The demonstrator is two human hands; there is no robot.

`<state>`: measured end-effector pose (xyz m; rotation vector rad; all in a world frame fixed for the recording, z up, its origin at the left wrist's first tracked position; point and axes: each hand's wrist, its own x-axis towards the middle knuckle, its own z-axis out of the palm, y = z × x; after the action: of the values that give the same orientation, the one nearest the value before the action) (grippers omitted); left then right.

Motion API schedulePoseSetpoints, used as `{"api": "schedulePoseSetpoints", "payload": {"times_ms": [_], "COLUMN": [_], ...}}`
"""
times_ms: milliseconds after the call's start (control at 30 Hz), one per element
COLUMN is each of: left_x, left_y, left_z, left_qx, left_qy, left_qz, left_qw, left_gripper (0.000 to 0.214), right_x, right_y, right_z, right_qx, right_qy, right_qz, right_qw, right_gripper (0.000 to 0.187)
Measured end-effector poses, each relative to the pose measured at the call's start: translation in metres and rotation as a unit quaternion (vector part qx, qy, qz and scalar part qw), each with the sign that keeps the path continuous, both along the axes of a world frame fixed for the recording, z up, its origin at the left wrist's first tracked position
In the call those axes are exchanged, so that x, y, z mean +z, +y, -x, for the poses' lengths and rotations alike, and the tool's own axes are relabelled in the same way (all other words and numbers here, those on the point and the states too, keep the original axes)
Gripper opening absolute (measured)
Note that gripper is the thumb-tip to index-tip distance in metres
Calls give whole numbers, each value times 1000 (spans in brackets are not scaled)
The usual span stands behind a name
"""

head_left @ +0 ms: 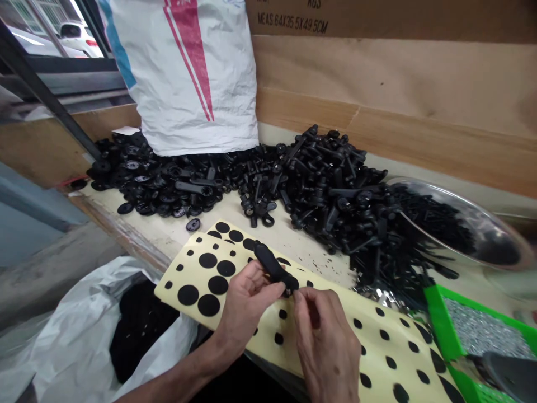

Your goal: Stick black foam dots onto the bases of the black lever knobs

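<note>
My left hand (241,308) is closed on a black plastic lever-like part (268,262), with its long arm pointing up and left. Thumb and fingers grip it near its rounded lower end. At that end my right hand (329,341) is closed in a pinch, its fingertips close to or touching the part. Whatever the right fingertips hold, if anything, is hidden or too small to name. Beneath both hands lies a pale yellow sheet (371,324) bearing black round and squarish stickers. Part of a second dotted sheet shows behind it.
Heaps of black lever parts (323,173) and black discs (146,190) line the back, before a white sack (197,73). Right stand a metal bowl (495,235) of black pieces and a green tray (438,313) of small metal bits. A white bag (75,313) hangs lower left.
</note>
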<state>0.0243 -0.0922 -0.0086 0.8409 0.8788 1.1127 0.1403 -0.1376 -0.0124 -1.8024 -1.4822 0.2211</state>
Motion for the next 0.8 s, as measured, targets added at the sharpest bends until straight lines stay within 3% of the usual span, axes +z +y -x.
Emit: {"api": "schedulePoseSetpoints", "payload": {"times_ms": [133,300,467,633,733,800], "left_x": [-3,-2,-3,-1,3,7], "left_y": [-2,3,9,9,6,3], "left_z": [1,6,11,12,15,17], "left_qx": [6,-22,-45,-51,-64,-73], "left_qy": [3,20,0,-42,-62,-67], "left_qz": [-1,30,43,59,70,74], "left_qw": [1000,999,998,996,994,992], "left_gripper": [19,26,24,24,18,15], "right_x": [7,9,11,8,3,3], "right_y": [-1,-3,-3,1,3,4], "right_z": [-4,-10,-14,-23,-30,-34], "right_qx": [4,16,28,128,63,30], "right_qy": [-223,-289,-261,-93,-105,-50], "right_qz": [11,11,1,-24,-28,-21], "right_qw": [975,957,965,987,992,998], "right_gripper": [29,33,32,27,29,34]}}
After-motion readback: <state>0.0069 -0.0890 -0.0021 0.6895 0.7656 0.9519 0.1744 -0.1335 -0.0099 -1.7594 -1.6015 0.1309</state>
